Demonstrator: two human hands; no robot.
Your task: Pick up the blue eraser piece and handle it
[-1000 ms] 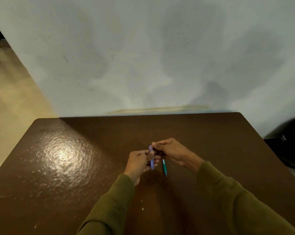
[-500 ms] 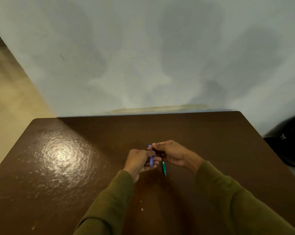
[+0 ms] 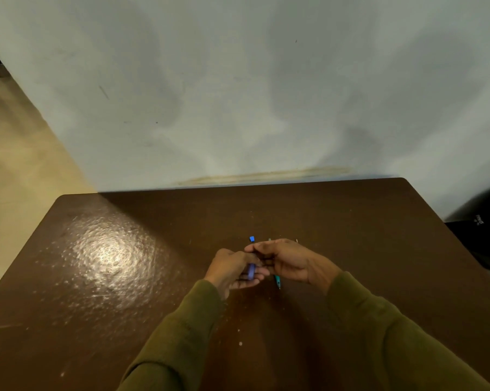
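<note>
Two hands meet over the brown desk. The left hand curls its fingers around a blue pen. The right hand pinches the pen near its top. A green pen lies on the desk, partly under the right hand.

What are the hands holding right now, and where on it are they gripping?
Both hold a blue pen. The left hand grips its lower barrel; the right hand pinches it near the upper end, just below the blue tip. A teal pen lies unheld on the table.
</note>
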